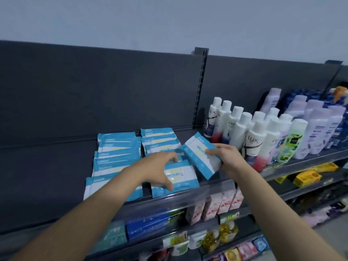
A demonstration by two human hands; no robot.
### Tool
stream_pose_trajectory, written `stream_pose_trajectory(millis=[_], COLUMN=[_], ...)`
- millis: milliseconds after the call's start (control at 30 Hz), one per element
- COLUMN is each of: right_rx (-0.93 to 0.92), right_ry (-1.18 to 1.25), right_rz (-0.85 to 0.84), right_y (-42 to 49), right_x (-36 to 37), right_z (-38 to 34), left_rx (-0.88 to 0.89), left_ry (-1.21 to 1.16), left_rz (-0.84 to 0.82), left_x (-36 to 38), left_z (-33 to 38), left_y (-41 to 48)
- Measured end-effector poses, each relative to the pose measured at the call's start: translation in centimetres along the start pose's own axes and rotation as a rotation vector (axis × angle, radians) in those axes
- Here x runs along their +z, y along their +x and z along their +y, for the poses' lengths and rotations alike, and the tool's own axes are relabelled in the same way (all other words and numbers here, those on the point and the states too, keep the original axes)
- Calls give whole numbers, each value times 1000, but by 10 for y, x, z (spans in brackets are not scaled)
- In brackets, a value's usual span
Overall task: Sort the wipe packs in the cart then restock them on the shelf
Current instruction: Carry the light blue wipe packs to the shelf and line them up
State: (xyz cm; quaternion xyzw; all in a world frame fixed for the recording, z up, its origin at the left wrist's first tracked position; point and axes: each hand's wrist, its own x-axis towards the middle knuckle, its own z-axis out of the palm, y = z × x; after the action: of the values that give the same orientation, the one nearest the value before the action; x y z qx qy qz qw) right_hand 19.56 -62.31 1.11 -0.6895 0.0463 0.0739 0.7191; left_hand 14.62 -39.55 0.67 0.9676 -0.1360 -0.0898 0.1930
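Now my left grip [160,170] is curled over one wipe pack [181,178] that lies flat near the front edge of the shelf [56,166]. My thumb is at its near side and my fingers reach over its far side. The pack is a soft, flat rectangle of shiny plastic, blue at the ends and white in the middle with a yellow ring.

My right grip [224,157] pinches a second pack [197,157], thumb on top. This one is tilted, with one corner up toward the dark back wall [94,91], just beside the flat one. I cannot tell if its low corner touches the shelf.

More packs [116,149] lie behind and to the left, overlapping in rows. To the right stand smooth round bottles [254,136] with white caps, packed close. The shelf is dark grey and has a clear plastic strip [212,189] along its front.
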Motion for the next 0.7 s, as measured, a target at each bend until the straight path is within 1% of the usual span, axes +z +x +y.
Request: stream_pose_trajectory(millis=[100, 233, 400, 500, 600, 700], right_rx=[52, 88, 120, 162, 171, 179], right_ry=[76, 158, 203, 234, 237, 271], right_rz=[-35, -123, -325, -435, -488, -482], right_y=[21, 40, 48, 52, 57, 62], right_x=[9, 10, 6, 5, 7, 7], right_z=[13, 20, 31, 34, 38, 40], left_rx=[-33, -52, -114, -112, -121, -92], left_ry=[110, 303, 235, 220, 218, 201], left_rz=[31, 134, 147, 148, 103, 160], left_x=[3, -2, -1, 3, 6, 7], left_z=[6, 5, -1, -3, 0, 2], left_y=[4, 10, 12, 14, 14, 12])
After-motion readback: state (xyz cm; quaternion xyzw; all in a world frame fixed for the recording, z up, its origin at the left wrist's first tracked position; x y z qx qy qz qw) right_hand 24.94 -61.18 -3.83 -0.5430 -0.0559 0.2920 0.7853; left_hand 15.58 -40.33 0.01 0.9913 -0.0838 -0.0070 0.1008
